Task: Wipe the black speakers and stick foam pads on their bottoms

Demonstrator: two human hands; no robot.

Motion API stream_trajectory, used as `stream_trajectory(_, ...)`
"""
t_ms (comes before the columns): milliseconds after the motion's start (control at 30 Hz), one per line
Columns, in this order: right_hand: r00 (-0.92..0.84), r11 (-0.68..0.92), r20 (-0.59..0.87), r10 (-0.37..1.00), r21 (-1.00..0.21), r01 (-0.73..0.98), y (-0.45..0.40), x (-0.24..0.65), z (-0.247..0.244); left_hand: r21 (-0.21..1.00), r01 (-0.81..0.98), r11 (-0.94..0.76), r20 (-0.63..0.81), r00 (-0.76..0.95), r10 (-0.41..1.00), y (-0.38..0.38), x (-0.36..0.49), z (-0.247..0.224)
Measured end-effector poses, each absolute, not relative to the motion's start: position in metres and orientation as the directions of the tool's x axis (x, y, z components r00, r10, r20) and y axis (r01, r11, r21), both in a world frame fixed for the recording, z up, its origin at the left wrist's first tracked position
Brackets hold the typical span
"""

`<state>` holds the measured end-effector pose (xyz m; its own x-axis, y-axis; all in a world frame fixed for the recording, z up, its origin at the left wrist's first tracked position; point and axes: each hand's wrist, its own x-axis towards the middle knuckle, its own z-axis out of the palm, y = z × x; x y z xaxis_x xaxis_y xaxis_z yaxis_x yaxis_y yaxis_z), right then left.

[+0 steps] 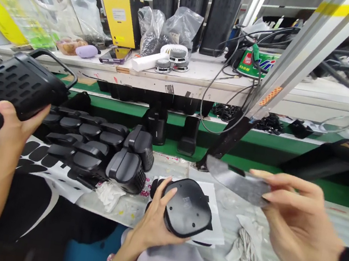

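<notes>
My left hand (pixel 155 220), with a bracelet at the wrist, is wrapped round a black speaker-like housing (pixel 186 209). Its smooth rounded-square end, with a few small holes, faces up towards me. Off to the right, my right hand (pixel 296 216) pinches a thin flat grey strip (pixel 239 182) with a curved edge between thumb and fingers. The strip is held in the air, apart from the housing. Under the housing lies a white sheet (pixel 214 216) with black shapes, partly covered. A crumpled whitish cloth (pixel 247 248) rests on the bench below my right hand.
At left, a co-worker's hand (pixel 18 125) holds a black perforated housing with a handle (pixel 15 87). Several similar black units (pixel 127 169) stand in rows beside me. A metal post (pixel 291 65) rises at right. Above, a shelf (pixel 104 73) carries a yellow box (pixel 122 20), bags and cables.
</notes>
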<state>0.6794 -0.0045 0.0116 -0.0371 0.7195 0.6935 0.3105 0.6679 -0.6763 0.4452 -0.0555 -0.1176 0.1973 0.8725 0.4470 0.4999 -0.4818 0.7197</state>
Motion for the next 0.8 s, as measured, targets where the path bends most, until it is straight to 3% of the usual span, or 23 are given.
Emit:
stream_trajectory(133,-0.117,0.696,0.740,0.662,-0.551,0.461,-0.007,0.688,0.023,0.749,0.474,-0.463,0.419,0.202,0.885,-0.054,0.444,-0.118)
stream_trajectory(367,0.102,0.601,0.674,0.732,-0.708,0.370,-0.009,0.682,0.005,0.756,0.466,-0.460,0.442,0.155,0.884,-0.054,0.446,-0.117)
stream_trajectory(433,0.202,0.474,0.553,0.808,-0.814,0.334,-0.009,0.681,-0.005,0.774,0.485,-0.407,0.401,0.122,0.908,-0.056,0.446,-0.110)
stream_trajectory(533,0.226,0.144,0.198,0.954,-0.961,0.235,-0.009,0.676,-0.018,0.814,0.489,-0.314,0.312,0.089,0.946,-0.058,0.446,-0.101)
stream_trajectory(633,0.131,-0.051,-0.025,0.991,-0.978,0.204,-0.008,0.663,-0.024,0.871,0.421,-0.254,0.234,0.099,0.967,-0.058,0.446,-0.102)
stream_trajectory(800,0.132,-0.209,-0.187,0.973,-0.961,0.181,-0.005,0.639,-0.022,0.945,0.269,-0.185,0.149,0.147,0.978,-0.060,0.445,-0.115)
